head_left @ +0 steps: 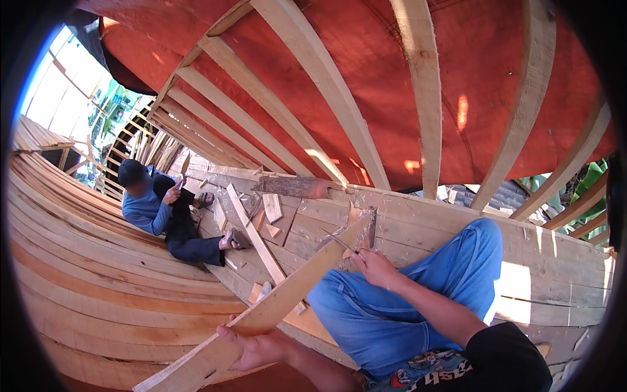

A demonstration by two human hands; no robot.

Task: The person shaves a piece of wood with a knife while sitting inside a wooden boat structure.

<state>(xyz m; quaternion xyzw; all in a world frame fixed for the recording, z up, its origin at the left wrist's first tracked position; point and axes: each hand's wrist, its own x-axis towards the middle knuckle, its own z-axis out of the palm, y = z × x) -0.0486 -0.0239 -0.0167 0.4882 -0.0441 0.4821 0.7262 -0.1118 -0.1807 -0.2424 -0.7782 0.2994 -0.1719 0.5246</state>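
Note:
A long, pale wooden plank [287, 294] slants across my front, from the lower left up to near my knees. My left hand [255, 346] is closed round its lower part, fingers on the far edge and palm on the near one. Beside the plank's upper end, my right hand [374, 268] is closed on a thin-bladed tool [343, 244], whose narrow dark blade lies across the plank's face. My fingers hide most of its handle. The plank's far tip is close to an upright wood scrap [371, 225].
Another person [150, 209] sits at the left, holding a pointed piece. Shavings, offcuts [272, 208] and a long strip [251, 228] litter the plank floor [405, 222]. Curved ribs [424, 91] rise before a red tarp [366, 59]. Stepped hull planking [117, 287] curves along the left.

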